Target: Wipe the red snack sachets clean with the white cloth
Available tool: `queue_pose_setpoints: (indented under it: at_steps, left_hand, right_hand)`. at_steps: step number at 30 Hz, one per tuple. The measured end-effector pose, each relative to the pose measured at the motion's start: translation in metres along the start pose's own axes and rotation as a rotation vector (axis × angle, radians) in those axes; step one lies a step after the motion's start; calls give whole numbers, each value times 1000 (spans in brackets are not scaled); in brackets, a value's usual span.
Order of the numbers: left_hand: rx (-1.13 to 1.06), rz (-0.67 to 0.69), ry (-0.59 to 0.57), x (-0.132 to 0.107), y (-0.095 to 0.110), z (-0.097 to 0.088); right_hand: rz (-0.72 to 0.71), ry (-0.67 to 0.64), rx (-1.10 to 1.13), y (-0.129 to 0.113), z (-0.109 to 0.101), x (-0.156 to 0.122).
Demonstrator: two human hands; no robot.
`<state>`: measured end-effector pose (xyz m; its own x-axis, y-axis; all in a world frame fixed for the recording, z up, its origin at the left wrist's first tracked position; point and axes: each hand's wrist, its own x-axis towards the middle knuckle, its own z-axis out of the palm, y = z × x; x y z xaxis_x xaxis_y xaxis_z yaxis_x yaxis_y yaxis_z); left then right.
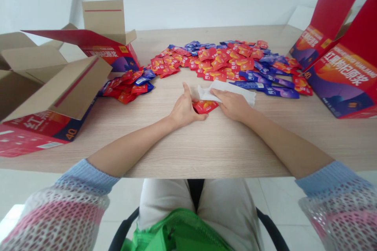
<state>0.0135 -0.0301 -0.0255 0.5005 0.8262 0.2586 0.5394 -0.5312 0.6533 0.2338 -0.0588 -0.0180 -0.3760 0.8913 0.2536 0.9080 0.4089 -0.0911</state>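
In the middle of the table, my right hand pinches a white sheet that looks like a tissue or wipe, with the fingertips at its near side. A red sachet lies partly under the sheet's left end. My left hand is at the left of this sachet, thumb and fingers spread apart around its edge. Whether the left fingers touch the sachet cannot be made out. Behind both hands spreads a wide pile of red sachets and blue-purple sachets.
A smaller mixed sachet pile sits at the left. Beside it stand an open printed carton and another carton behind, flaps jutting out. More red and purple cartons stand at the right. The table's front edge runs before my lap.
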Motion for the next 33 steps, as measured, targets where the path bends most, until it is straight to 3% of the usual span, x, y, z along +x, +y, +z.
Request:
queue_pose_setpoints:
  at_steps: [5, 10, 18, 24, 33]
  left_hand:
    - [31, -27, 6, 0, 0, 2]
    - [-3, -31, 22, 1, -2, 3]
    - [21, -86, 13, 2, 1, -1]
    - [87, -90, -17, -1, 5, -4]
    - [123, -76, -3, 2, 4, -1]
  right_hand:
    - [46, 15, -4, -3, -1, -2]
    - [-144, 10, 78, -16, -1, -6]
    - [-298, -43, 225, -28, -2, -11]
    - [-410, -67, 383, -23, 1, -8]
    - [-400, -91, 336, -5, -3, 7]
